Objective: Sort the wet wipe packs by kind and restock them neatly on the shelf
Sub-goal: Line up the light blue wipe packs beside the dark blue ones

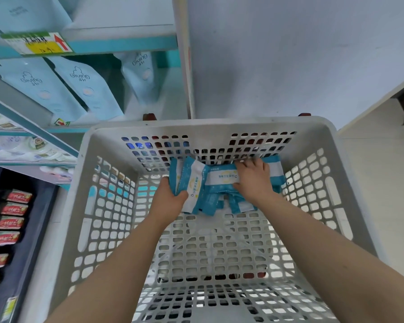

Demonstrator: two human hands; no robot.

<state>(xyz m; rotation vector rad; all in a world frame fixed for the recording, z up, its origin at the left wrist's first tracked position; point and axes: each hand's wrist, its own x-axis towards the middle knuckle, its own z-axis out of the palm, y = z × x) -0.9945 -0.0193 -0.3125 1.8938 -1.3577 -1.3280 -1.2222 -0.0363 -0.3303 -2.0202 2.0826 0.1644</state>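
Several blue-and-white wet wipe packs [216, 183] lie bunched at the far end of a grey perforated basket [107, 206]. My left hand [170, 198] grips a few upright packs at the left of the bunch, thumb on their near edge. My right hand [252, 180] lies on top of the packs at the right, fingers curled over their far edge and thumb against the near side. More packs show beneath my right wrist. The shelf [121, 44] rises at the upper left.
Light-blue "Giving" pouches [89, 89] lean on the shelf below a yellow price tag [44, 45]. Lower shelves at left hold pale packs [21, 148] and red-labelled dark packets [12, 208]. A pale grey panel [289, 54] stands behind the basket.
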